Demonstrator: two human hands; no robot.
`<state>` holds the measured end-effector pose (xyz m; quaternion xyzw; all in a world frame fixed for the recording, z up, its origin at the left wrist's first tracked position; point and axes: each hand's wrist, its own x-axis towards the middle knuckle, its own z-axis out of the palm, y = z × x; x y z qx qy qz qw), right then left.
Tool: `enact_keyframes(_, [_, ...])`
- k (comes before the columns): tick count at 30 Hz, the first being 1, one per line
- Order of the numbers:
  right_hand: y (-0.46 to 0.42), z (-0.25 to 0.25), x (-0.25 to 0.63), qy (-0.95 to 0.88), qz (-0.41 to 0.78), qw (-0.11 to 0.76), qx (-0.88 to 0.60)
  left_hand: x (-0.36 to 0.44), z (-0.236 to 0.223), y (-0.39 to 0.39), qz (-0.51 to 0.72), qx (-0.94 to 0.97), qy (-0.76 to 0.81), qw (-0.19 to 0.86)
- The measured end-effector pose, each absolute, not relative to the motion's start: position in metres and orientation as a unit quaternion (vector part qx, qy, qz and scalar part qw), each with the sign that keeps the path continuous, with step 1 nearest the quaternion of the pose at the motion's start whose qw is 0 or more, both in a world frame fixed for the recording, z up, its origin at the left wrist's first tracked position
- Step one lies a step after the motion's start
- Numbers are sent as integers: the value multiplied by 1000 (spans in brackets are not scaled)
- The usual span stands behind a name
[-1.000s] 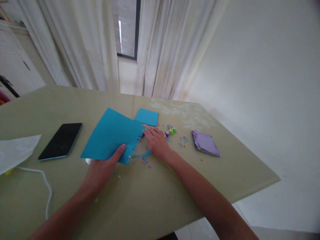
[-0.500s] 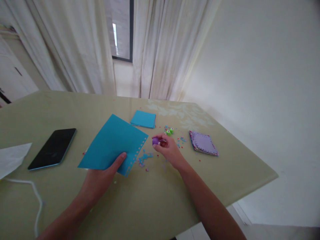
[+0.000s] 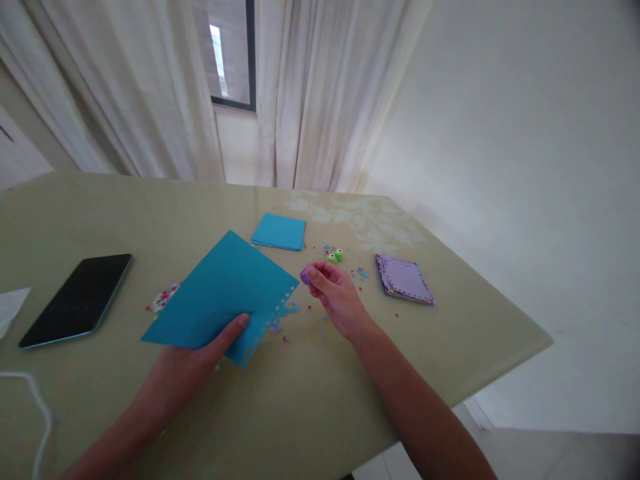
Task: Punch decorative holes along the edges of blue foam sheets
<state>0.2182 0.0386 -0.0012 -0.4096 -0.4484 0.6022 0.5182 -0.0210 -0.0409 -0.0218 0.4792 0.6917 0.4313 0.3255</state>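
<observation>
My left hand (image 3: 187,367) pinches a large blue paper sheet (image 3: 220,293) by its near corner, thumb on top; the sheet's right edge carries a row of punched holes. My right hand (image 3: 335,293) is closed around a small purple hole punch (image 3: 305,275), held just right of that punched edge, slightly above the table. A green punch (image 3: 334,255) lies on the table just beyond my right hand. Small paper bits (image 3: 287,313) lie scattered between my hands.
A stack of small blue squares (image 3: 279,231) lies farther back. A purple-topped paper stack (image 3: 404,279) sits to the right. A black phone (image 3: 75,300) lies at left, with a white cable (image 3: 30,393) and white paper (image 3: 7,307) near the left edge. The olive table (image 3: 300,400) ends at right.
My right hand picked up the purple punch from the table and raised it beside the sheet's punched edge. The left hand kept hold of the sheet. The view shifted right.
</observation>
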Motion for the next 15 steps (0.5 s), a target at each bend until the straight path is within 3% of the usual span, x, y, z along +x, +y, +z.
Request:
enact_keyframes(10, [36,-1,214,-487,598,488,-410,-19,-23,-41,412,487,696,330])
enact_keyframes(15, [39,-1,217,-475,580,519,-410,-22,-25,-40,409,496,693,327])
